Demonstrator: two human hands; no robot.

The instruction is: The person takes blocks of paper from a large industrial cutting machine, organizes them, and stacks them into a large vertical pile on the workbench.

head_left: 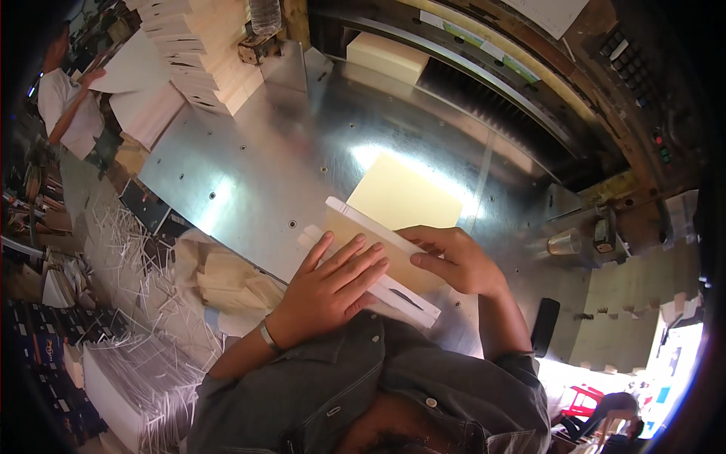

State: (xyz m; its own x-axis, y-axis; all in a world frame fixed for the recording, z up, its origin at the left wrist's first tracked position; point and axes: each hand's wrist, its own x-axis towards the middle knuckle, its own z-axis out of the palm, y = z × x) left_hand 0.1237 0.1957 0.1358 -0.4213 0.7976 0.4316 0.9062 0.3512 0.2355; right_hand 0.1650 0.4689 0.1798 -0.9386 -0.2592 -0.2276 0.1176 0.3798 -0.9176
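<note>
A thick block of paper (361,229) with a tan face and white edges is tilted in front of me, over the near edge of the metal table. My left hand (327,289) lies against its near side with the fingers stretched out and slightly apart. At the block's far right side, my right hand (454,261) bends its fingers and thumb round the edge. Part of those fingers is hidden behind the hand. Just beyond the block, a cream sheet or stack of paper (408,191) rests flat on the table.
The shiny metal table (249,181) is dotted with small holes. Behind it stands a cutting machine with a pale block (387,57) under its beam. Tall paper stacks (200,53) rise at the far left. Paper strips litter the floor. Another person (72,106) handles sheets at the left.
</note>
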